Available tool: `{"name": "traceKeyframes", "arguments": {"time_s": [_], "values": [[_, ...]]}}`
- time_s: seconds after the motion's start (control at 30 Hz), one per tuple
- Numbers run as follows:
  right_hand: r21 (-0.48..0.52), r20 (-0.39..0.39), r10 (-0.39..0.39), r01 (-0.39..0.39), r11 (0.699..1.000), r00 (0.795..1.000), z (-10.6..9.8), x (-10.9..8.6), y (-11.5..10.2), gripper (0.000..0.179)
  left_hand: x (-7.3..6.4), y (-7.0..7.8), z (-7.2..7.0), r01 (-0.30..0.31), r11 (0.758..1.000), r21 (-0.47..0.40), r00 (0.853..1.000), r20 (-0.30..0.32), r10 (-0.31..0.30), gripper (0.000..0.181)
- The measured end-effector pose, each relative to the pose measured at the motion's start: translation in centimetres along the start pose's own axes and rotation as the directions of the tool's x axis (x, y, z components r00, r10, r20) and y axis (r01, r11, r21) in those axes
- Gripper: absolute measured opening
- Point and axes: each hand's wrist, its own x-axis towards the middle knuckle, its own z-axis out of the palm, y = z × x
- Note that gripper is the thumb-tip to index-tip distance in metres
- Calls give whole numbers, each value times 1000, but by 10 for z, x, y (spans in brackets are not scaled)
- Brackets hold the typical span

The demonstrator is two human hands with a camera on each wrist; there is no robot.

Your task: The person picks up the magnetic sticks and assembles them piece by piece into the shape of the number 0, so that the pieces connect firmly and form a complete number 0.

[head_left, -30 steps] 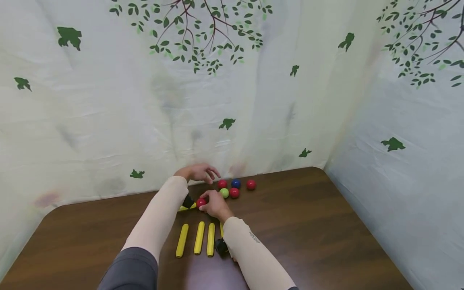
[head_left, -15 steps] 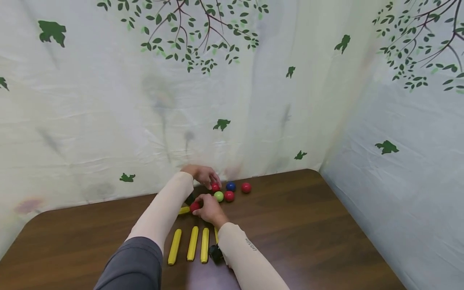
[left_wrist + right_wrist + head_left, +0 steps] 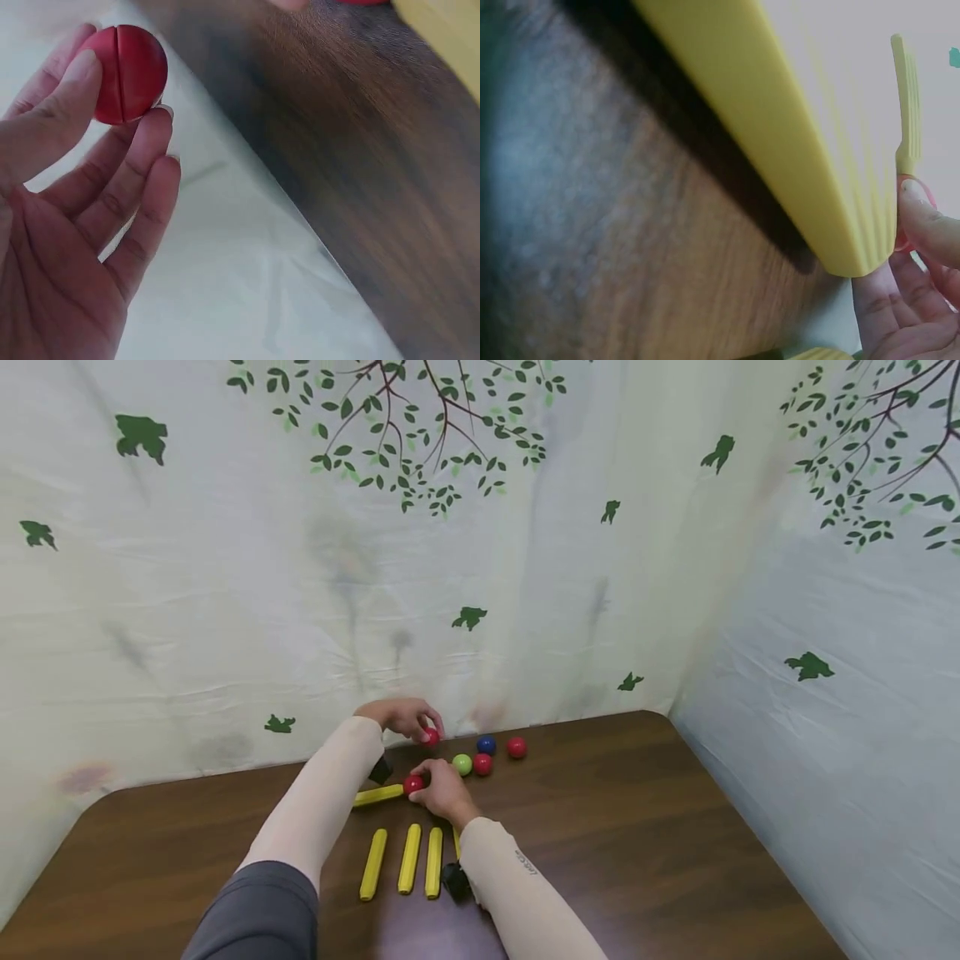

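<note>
Pinching the grooved red ball (image 3: 144, 71) in my left hand (image 3: 402, 717) by the far edge of the table (image 3: 637, 810), I pinch a second red ball (image 3: 412, 784) in my right hand (image 3: 448, 791), nearer, with a yellow stick (image 3: 379, 795) extending left from it. The step appears to be joining balls to sticks; the next move likely calls for aligning the grooved red ball with the yellow stick's free left end.

By the far edge of the tabletop (image 3: 637, 827), the left hand (image 3: 401, 717) holds a red ball (image 3: 431, 736) — the right hand (image 3: 446, 791) a second red ball (image 3: 413, 785) at the end of a yellow stick (image 3: 378, 795). Toward the far right corner sit a green ball (image 3: 462, 765), a blue ball (image 3: 486, 744) and two more red balls (image 3: 516, 747). Farther from that edge — four more yellow sticks (image 3: 408, 858).
</note>
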Motion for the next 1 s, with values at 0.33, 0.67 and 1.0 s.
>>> {"name": "traceKeyframes", "arguments": {"time_s": [0.33,0.67,1.0], "values": [[51,9,65,-65,997,998,3,5,1,29,-74,-38,18,-63,976,-209,958,-287,0,39],[101,26,70,-72,992,997,6,7,-12,31,-150,-97,70,-145,913,-380,825,-555,-100,39],[94,29,60,-62,994,998,9,2,-16,32,-166,-111,125,-32,884,-467,686,-653,-321,35]]}}
